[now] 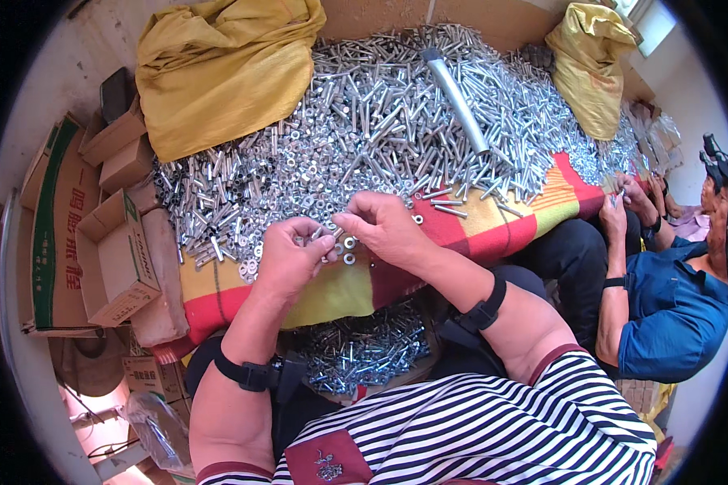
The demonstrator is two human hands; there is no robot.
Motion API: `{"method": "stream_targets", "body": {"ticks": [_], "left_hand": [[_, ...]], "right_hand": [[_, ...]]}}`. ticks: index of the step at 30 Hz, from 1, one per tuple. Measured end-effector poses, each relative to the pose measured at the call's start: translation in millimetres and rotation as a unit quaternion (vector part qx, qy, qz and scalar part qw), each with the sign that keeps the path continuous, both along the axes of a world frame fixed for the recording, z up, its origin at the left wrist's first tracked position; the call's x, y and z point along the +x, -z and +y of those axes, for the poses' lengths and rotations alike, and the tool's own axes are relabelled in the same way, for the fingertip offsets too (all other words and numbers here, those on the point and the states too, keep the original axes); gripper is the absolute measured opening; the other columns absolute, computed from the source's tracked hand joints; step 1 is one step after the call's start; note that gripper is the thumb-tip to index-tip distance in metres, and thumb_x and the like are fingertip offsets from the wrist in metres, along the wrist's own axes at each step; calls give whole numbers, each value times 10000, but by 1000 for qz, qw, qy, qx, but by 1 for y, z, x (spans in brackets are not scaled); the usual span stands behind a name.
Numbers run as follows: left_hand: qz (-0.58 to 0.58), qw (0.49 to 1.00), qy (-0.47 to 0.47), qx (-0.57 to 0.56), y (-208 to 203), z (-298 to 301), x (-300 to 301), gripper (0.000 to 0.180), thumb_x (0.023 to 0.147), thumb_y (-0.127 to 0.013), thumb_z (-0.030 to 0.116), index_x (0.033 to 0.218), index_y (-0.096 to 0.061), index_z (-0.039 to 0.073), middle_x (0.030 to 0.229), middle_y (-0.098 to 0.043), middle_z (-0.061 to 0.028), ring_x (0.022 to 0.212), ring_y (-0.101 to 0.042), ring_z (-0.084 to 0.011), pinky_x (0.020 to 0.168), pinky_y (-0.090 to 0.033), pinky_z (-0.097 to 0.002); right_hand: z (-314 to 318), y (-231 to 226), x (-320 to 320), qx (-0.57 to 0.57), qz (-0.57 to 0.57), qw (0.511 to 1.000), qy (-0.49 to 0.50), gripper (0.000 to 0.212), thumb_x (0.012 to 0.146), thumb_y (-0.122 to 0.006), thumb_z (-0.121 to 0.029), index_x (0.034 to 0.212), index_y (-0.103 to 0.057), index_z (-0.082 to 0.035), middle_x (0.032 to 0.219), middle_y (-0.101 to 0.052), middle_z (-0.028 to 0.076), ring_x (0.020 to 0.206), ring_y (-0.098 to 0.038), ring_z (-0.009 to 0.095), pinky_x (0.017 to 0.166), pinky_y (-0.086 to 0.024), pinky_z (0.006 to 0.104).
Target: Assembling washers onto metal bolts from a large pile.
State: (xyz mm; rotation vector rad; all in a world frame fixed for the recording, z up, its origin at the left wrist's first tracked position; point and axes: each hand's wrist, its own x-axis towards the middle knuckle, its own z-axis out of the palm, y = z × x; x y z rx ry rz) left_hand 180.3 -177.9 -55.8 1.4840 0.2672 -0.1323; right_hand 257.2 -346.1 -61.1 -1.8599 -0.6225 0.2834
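Observation:
My left hand is closed, with the silvery end of a small bolt showing between its thumb and fingers. Close beside it, my right hand pinches a small metal piece, too small to make out. Both hands are over the near edge of a big heap of loose bolts and metal sleeves. Washers and nuts lie on the checked blanket just under my fingers.
A metal tube rests on the heap. Yellow sacks lie behind it. Open cardboard boxes stand at the left. More bolts are in a container below the blanket's edge. A co-worker in a blue shirt sits at the right.

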Motion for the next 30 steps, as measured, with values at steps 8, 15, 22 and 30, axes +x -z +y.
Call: {"method": "stream_targets", "body": {"ticks": [8,15,22,30], "left_hand": [[-169,969,105,146,10,-17,-14,65,812,-653,39,871,-657,11,676,-650,-25,500,-508,-52,453,-370,-197],[-5,994,-97,-47,8,26,-18,89,829,-667,89,879,-658,17,689,-654,-37,454,-435,-34,410,-324,-192],[136,985,93,-50,-4,11,-40,233,758,-738,107,945,-645,4,761,-671,-52,571,-505,-68,530,-410,-227],[1,911,-61,-407,27,41,-1,297,834,-580,1,1117,-507,-50,1227,-531,-230,954,-554,-232,755,-481,-290]], "right_hand": [[14,-5,-8,340,223,913,-16,464,1019,-402,-355,1158,-535,67,1126,-601,148,1095,-557,186,989,-417,334],[5,-16,-48,256,64,963,-56,423,978,-495,-294,1227,-511,47,1194,-557,157,1155,-532,216,994,-400,359],[-2,2,-8,-115,-237,964,46,181,781,-694,-193,797,-641,-21,781,-595,128,739,-605,341,682,-502,426],[11,14,-1,-273,-267,924,7,168,782,-686,-187,809,-654,-24,798,-622,172,747,-637,362,691,-510,454]]}}
